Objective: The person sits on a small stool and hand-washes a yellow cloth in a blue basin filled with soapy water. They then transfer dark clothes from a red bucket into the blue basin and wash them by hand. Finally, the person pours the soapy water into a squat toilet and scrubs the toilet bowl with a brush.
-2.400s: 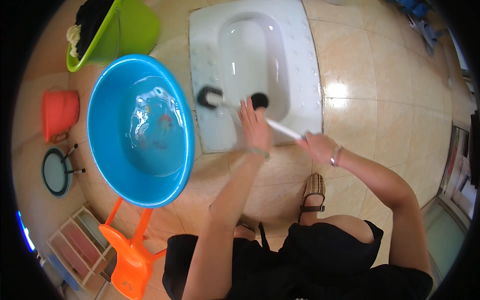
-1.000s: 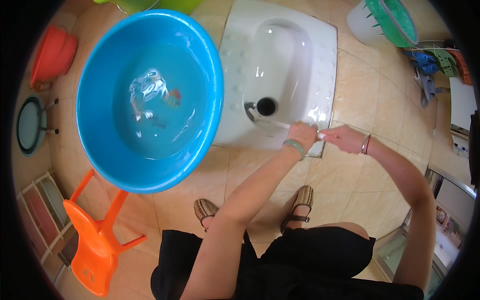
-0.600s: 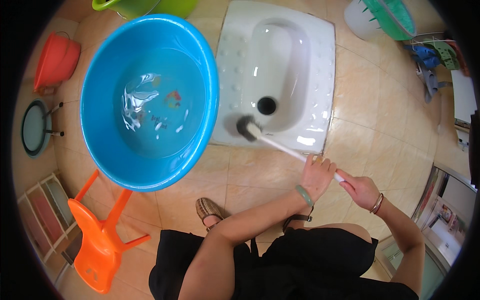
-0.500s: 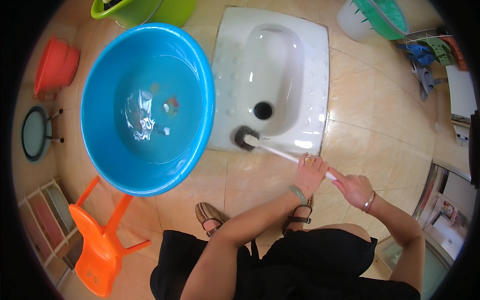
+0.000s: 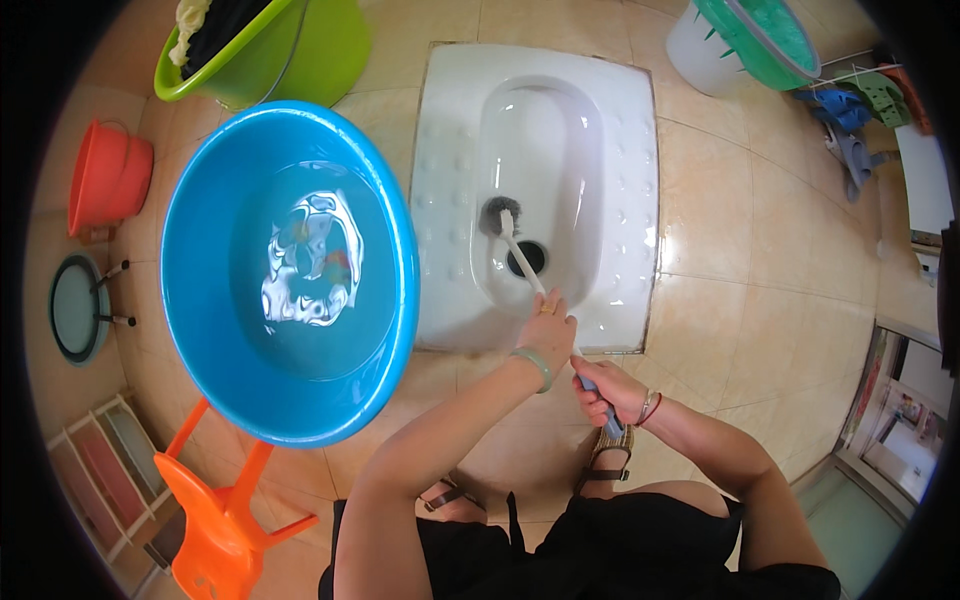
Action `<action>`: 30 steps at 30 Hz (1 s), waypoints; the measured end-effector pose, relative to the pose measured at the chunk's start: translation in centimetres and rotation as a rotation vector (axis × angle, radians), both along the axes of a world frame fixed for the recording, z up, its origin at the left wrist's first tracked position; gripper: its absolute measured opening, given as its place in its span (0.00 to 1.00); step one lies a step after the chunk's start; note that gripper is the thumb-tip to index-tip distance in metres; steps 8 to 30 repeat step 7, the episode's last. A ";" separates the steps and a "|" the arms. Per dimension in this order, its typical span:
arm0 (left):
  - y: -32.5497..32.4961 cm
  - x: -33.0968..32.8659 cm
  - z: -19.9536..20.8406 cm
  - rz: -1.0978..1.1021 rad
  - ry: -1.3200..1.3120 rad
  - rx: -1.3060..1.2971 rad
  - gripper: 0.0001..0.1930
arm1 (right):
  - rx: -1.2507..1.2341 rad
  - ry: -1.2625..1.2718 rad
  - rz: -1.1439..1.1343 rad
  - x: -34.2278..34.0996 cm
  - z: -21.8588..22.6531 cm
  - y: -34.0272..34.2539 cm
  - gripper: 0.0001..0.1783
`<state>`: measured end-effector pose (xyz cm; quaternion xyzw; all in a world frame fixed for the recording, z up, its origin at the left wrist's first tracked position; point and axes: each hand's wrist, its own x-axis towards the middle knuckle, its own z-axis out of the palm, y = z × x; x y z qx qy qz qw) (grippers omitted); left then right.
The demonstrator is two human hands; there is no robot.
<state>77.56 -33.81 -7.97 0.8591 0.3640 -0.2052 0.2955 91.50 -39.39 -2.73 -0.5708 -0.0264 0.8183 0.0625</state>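
Observation:
Both of my hands grip one toilet brush (image 5: pixel 524 262) with a white shaft, a grey handle end and dark bristles. My left hand (image 5: pixel 547 330), with a green bangle at its wrist, is closed round the shaft. Lower down and to the right, my right hand (image 5: pixel 612 391) wraps the grey handle. The bristle head lies inside the basin of a white squat toilet (image 5: pixel 632 200), against its left side, just above and left of the dark drain hole (image 5: pixel 526 259).
Left of the toilet stands a large blue tub (image 5: pixel 200 300) with water in it. An orange chair (image 5: pixel 212 520) is below it. A green bucket (image 5: pixel 330 60) and a red bucket (image 5: pixel 112 175) stand beyond. At far right are a bin (image 5: pixel 700 50) and hanging slippers (image 5: pixel 845 108).
The brush head has moved from the toilet's lower left rim up into the basin. Both hands have shifted left, and the right hand's grip now shows the grey handle.

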 end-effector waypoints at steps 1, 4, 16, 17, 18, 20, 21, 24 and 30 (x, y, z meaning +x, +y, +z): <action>0.9 -0.1 -1.3 0.010 -0.001 0.101 0.18 | -0.026 0.046 -0.010 -0.4 -0.1 0.0 0.27; 8.6 0.3 -5.6 0.095 -0.037 0.307 0.18 | 0.159 0.024 -0.084 -1.0 -4.2 7.2 0.25; 17.7 -3.3 -7.3 0.281 -0.132 0.315 0.18 | 0.175 0.035 -0.095 -4.3 -5.0 14.7 0.25; 17.7 -3.3 -7.3 0.281 -0.132 0.315 0.18 | 0.175 0.035 -0.095 -4.3 -5.0 14.7 0.25; 17.7 -3.3 -7.3 0.281 -0.132 0.315 0.18 | 0.175 0.035 -0.095 -4.3 -5.0 14.7 0.25; 17.7 -3.3 -7.3 0.281 -0.132 0.315 0.18 | 0.175 0.035 -0.095 -4.3 -5.0 14.7 0.25; 17.7 -3.3 -7.3 0.281 -0.132 0.315 0.18 | 0.175 0.035 -0.095 -4.3 -5.0 14.7 0.25; 17.7 -3.3 -7.3 0.281 -0.132 0.315 0.18 | 0.175 0.035 -0.095 -4.3 -5.0 14.7 0.25; 17.7 -3.3 -7.3 0.281 -0.132 0.315 0.18 | 0.175 0.035 -0.095 -4.3 -5.0 14.7 0.25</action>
